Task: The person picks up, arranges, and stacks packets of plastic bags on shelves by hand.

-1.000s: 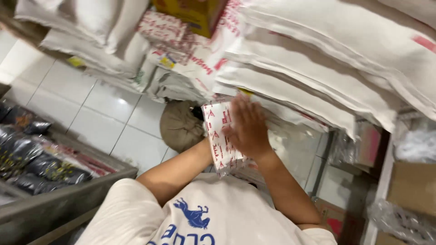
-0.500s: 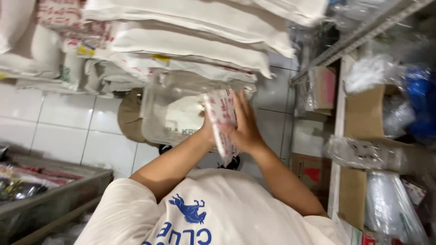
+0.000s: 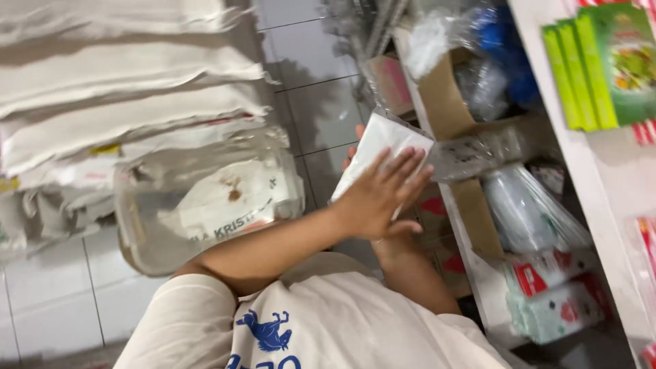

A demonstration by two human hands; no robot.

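Note:
A flat white packet [image 3: 378,145] is pressed between both of my hands, in front of a shelf. My left hand [image 3: 380,199] lies flat on its near face with the fingers spread. My right hand [image 3: 354,143] is behind the packet and mostly hidden. Only its fingertips show at the packet's left edge, and its forearm rises from below. My white T-shirt with a blue print [image 3: 321,328] fills the bottom of the view.
White sacks [image 3: 123,89] are stacked at the left, over a clear plastic bag [image 3: 205,201] with white contents. A white shelf unit [image 3: 581,171] at the right holds cardboard boxes [image 3: 444,102], wrapped plastic goods [image 3: 526,212] and green packs [image 3: 601,65]. The floor is white tile [image 3: 48,301].
The view has swung right, from the sacks to the shelf. Both hands have carried the packet that way. Its red-printed side showed before; now a plain white face shows.

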